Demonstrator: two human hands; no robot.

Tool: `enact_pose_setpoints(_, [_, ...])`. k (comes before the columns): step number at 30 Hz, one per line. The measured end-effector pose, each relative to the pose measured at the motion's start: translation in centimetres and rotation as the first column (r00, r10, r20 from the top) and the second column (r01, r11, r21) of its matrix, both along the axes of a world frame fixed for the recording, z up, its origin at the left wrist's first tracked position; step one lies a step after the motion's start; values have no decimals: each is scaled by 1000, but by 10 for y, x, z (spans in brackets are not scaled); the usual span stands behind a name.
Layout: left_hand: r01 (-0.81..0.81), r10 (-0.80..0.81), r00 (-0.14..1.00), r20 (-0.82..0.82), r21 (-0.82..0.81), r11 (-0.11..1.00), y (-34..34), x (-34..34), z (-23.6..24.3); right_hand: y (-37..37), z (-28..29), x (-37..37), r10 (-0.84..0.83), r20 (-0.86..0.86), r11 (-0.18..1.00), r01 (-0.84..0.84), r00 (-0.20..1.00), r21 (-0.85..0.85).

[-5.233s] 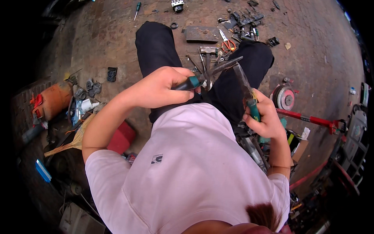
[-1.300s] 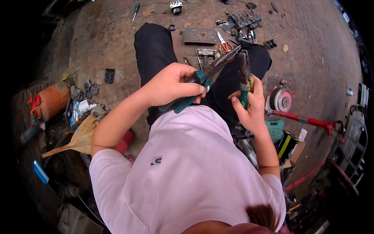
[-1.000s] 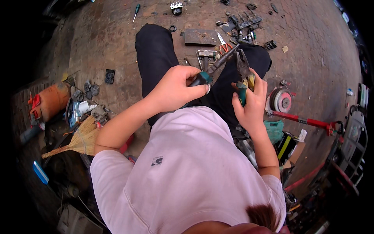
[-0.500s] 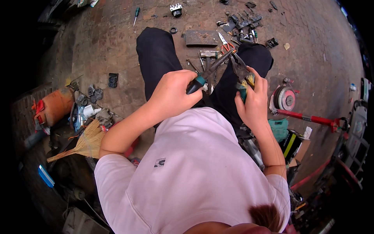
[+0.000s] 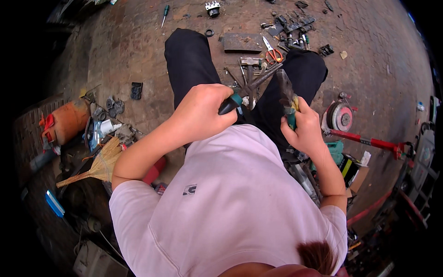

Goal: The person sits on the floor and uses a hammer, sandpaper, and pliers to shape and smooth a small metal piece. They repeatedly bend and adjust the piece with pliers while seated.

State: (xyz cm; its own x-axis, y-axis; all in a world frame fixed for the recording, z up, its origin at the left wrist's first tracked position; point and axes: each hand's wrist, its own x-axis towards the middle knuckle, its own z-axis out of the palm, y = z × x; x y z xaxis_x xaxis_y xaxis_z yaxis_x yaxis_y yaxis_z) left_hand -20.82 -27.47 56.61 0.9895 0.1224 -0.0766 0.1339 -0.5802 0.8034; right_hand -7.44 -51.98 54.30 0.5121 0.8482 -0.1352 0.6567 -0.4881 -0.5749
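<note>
The left hand (image 5: 206, 111) was curled round long-nose pliers (image 5: 258, 82), the right hand (image 5: 304, 129) round green-handled pliers (image 5: 286, 92), both over dark trousers (image 5: 269, 105); they seemed stiff, weighty, surest by the handles (image 5: 291, 121).

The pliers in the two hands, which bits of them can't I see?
- Head view: most of the handles of the long-nose pliers, hidden by the left hand.
- Head view: the handle ends of the other pliers, hidden by the right hand.
- Head view: what the yellow bit beside that hand is, too small to tell.
</note>
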Motion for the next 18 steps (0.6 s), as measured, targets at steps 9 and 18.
enact_pose_setpoints(9, [1,-9,998,-64,-127,992,4,0,1,-3,-12,11,370,-855,865,201,362,460])
enact_pose_setpoints(18, [-86,-20,947,-321,-313,946,9,14,-8,3,-12,4,48,-409,952,82,911,295])
